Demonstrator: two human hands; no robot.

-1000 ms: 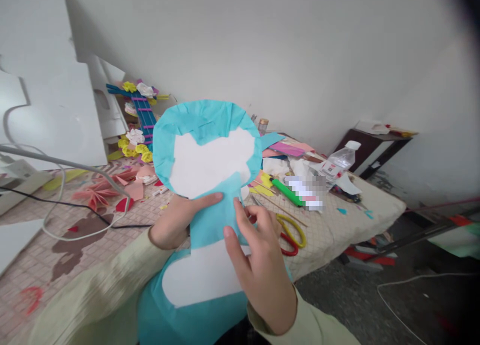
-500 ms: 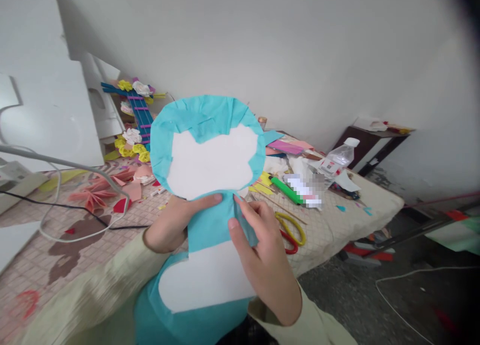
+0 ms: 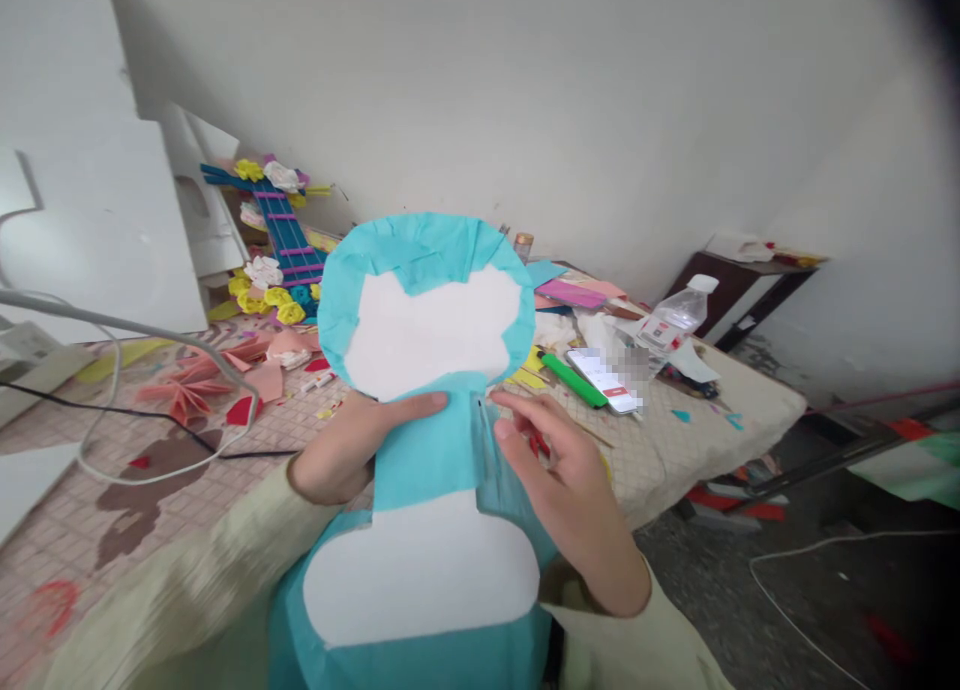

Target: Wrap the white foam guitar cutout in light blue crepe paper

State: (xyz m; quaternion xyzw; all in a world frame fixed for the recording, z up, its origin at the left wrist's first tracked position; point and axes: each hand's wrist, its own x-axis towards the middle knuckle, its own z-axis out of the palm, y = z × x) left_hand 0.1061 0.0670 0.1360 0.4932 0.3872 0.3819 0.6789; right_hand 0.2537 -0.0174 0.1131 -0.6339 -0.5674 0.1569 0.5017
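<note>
A white board cutout [image 3: 420, 575] with two rounded parts and a narrow neck stands upright before me, its edges wrapped in turquoise paper [image 3: 427, 455]. The upper part's wrap is folded inward in pleats around a bare white middle. My left hand [image 3: 367, 435] grips the neck from the left, thumb flat on the turquoise paper and fingers hidden behind. Close by the neck's right edge is my right hand [image 3: 562, 470], index finger and thumb apart with nothing seen between them. A loose turquoise flap [image 3: 495, 465] stands out from that edge, beside the thumb.
Behind lie a green cutter [image 3: 574, 380], a phone [image 3: 604, 380] and a clear bottle [image 3: 675, 320]. A decorated blue paper guitar [image 3: 289, 230] leans at the wall. Pink folded paper [image 3: 191, 385] and a white cable [image 3: 180, 340] are left. The table edge [image 3: 795, 400] drops off right.
My right hand has come off the neck's right edge and moved right, leaving the paper flap standing out. The cutout has shifted slightly; my left hand keeps its grip.
</note>
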